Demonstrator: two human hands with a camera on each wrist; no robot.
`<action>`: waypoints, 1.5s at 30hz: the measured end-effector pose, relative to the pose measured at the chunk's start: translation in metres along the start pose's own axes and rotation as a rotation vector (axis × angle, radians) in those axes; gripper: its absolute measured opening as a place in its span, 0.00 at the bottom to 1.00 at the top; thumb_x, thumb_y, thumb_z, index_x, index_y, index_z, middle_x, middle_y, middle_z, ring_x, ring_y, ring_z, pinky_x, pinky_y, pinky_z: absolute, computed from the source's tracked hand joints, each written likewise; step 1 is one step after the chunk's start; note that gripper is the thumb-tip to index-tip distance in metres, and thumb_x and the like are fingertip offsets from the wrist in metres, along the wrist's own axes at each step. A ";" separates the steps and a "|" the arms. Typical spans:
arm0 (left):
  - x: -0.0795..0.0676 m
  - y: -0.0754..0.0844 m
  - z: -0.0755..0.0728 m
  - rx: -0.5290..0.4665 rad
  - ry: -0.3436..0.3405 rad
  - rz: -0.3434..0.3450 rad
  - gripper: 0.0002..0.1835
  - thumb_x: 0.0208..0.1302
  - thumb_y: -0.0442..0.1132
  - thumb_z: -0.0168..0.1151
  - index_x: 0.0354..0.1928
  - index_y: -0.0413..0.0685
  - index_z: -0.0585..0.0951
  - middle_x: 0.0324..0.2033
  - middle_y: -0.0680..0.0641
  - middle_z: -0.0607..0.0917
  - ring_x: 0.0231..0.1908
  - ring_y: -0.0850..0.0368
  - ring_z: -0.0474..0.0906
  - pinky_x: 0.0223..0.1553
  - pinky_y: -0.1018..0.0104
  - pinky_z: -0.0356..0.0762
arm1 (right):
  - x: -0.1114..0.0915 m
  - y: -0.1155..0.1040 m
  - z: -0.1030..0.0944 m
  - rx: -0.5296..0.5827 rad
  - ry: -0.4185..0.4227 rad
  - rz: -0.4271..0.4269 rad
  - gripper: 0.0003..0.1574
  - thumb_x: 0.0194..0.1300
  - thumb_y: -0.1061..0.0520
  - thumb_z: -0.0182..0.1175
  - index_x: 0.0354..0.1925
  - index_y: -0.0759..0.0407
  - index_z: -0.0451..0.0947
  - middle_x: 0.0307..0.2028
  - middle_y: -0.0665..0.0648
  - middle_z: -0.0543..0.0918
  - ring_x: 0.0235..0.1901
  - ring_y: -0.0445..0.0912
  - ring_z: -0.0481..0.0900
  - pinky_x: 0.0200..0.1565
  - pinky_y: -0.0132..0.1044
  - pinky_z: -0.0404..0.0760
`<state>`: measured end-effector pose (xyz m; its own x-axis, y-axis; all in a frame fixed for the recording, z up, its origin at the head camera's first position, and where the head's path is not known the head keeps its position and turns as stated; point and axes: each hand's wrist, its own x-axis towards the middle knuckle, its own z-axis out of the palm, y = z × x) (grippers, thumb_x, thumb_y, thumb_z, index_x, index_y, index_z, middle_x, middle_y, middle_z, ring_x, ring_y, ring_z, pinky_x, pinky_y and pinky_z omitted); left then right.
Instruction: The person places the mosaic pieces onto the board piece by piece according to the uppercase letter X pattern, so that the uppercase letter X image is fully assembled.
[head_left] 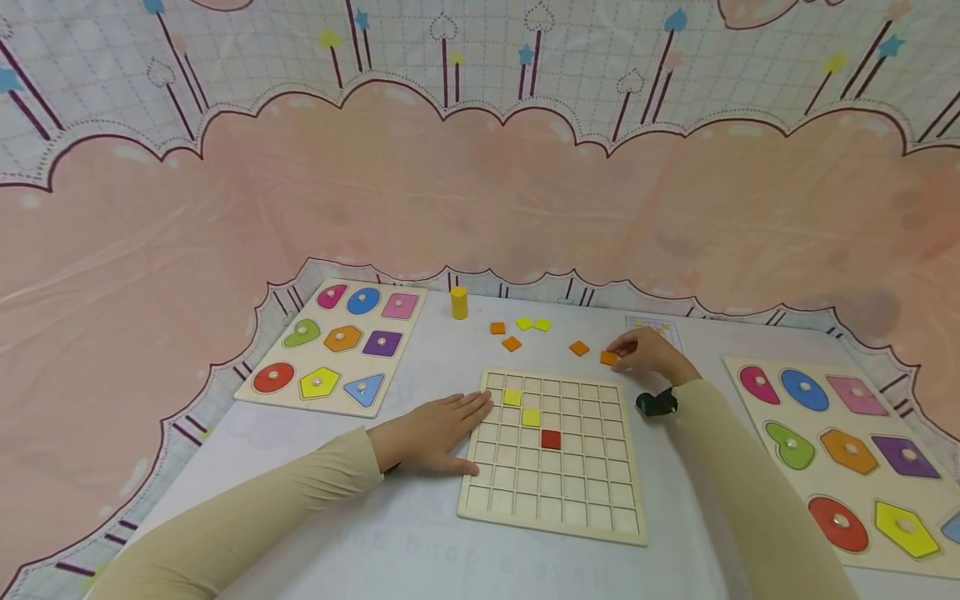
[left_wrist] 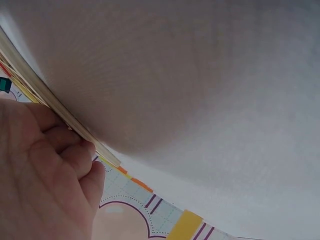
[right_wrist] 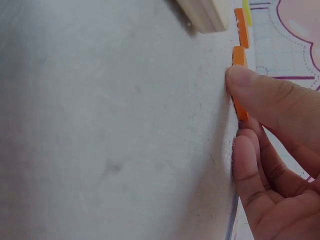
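From the head view, I see the right hand at the far side of the table, its thumb and fingertips pinching an orange tile beyond the top right corner of a wooden grid board. The left hand lies with fingers stretched out over the board's left edge. Three coloured squares step diagonally across the grid: two yellow squares and a red square. Past the board lie three other orange tiles and two loose yellow tiles, near an upright yellow cylinder. Knobbed shape puzzles flank it all, a left puzzle and a right puzzle. A dark device sits at the right wrist, and the right hand partly covers a printed card, its print too small to read. Pale lettering crosses the near tabletop, too faint for me to read surely.

From the left wrist, the fingers rest against the board's edge, which hides most of its top; the cylinder and some orange show beyond.

From the right wrist, the thumb presses the orange tile, another orange tile just past it, and a corner of the board juts in above
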<state>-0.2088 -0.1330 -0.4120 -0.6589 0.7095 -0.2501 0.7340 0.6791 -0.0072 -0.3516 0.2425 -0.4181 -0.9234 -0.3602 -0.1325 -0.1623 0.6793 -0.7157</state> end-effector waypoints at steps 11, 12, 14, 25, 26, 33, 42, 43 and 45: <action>0.001 -0.001 0.000 0.010 -0.005 -0.008 0.51 0.60 0.72 0.43 0.74 0.45 0.47 0.74 0.47 0.48 0.74 0.54 0.44 0.73 0.59 0.49 | 0.000 -0.003 0.007 -0.037 -0.002 -0.057 0.18 0.52 0.65 0.68 0.43 0.69 0.82 0.39 0.62 0.84 0.33 0.39 0.75 0.35 0.25 0.76; 0.000 0.000 0.000 0.010 -0.006 -0.008 0.51 0.60 0.72 0.43 0.74 0.45 0.47 0.74 0.47 0.47 0.74 0.54 0.44 0.73 0.60 0.49 | 0.001 -0.004 0.008 -0.037 -0.002 -0.059 0.18 0.52 0.65 0.68 0.43 0.69 0.82 0.39 0.62 0.84 0.33 0.39 0.75 0.35 0.25 0.75; 0.000 0.000 0.000 0.008 -0.005 -0.007 0.50 0.60 0.72 0.43 0.74 0.45 0.47 0.74 0.47 0.47 0.74 0.54 0.44 0.73 0.60 0.48 | 0.002 -0.005 0.010 -0.035 -0.007 -0.071 0.18 0.52 0.65 0.68 0.43 0.70 0.82 0.39 0.63 0.84 0.33 0.39 0.75 0.35 0.25 0.76; -0.001 0.001 0.000 0.006 -0.004 -0.008 0.50 0.60 0.71 0.45 0.74 0.44 0.48 0.74 0.46 0.49 0.74 0.53 0.45 0.73 0.59 0.50 | 0.003 -0.005 0.013 0.056 -0.031 -0.081 0.21 0.54 0.63 0.68 0.47 0.70 0.80 0.42 0.66 0.84 0.35 0.39 0.76 0.37 0.24 0.76; -0.001 0.001 0.000 0.007 -0.005 -0.008 0.50 0.60 0.71 0.45 0.74 0.44 0.48 0.74 0.46 0.49 0.74 0.53 0.45 0.73 0.59 0.50 | 0.003 -0.004 0.013 0.069 -0.034 -0.080 0.21 0.54 0.62 0.67 0.47 0.70 0.80 0.42 0.65 0.84 0.35 0.39 0.76 0.37 0.24 0.75; 0.001 0.001 0.000 0.000 -0.016 -0.020 0.51 0.59 0.73 0.44 0.74 0.46 0.48 0.74 0.48 0.48 0.74 0.54 0.44 0.73 0.60 0.49 | -0.004 -0.003 0.007 0.099 -0.037 -0.062 0.23 0.56 0.59 0.67 0.49 0.68 0.79 0.42 0.62 0.84 0.37 0.36 0.76 0.39 0.25 0.75; 0.002 0.001 0.002 -0.002 -0.017 -0.018 0.51 0.59 0.73 0.44 0.74 0.46 0.48 0.74 0.47 0.48 0.74 0.54 0.44 0.73 0.59 0.49 | -0.026 -0.020 -0.004 0.228 -0.045 -0.094 0.23 0.59 0.64 0.63 0.50 0.76 0.74 0.40 0.57 0.84 0.36 0.33 0.78 0.40 0.24 0.78; 0.001 0.001 0.002 0.000 -0.017 -0.019 0.51 0.59 0.73 0.44 0.74 0.46 0.48 0.74 0.47 0.48 0.74 0.54 0.44 0.73 0.59 0.49 | -0.028 -0.022 -0.004 0.242 -0.043 -0.091 0.23 0.59 0.65 0.63 0.50 0.77 0.74 0.39 0.55 0.84 0.35 0.34 0.79 0.40 0.24 0.79; 0.002 0.000 0.002 0.002 -0.017 -0.021 0.51 0.59 0.73 0.44 0.74 0.46 0.47 0.74 0.47 0.47 0.74 0.54 0.44 0.73 0.59 0.48 | -0.033 -0.028 -0.004 0.256 -0.039 -0.099 0.22 0.58 0.65 0.63 0.49 0.77 0.74 0.37 0.51 0.84 0.34 0.34 0.79 0.39 0.25 0.79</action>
<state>-0.2096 -0.1322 -0.4142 -0.6714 0.6916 -0.2663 0.7202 0.6936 -0.0145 -0.3182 0.2375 -0.3912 -0.8924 -0.4448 -0.0762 -0.1534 0.4578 -0.8757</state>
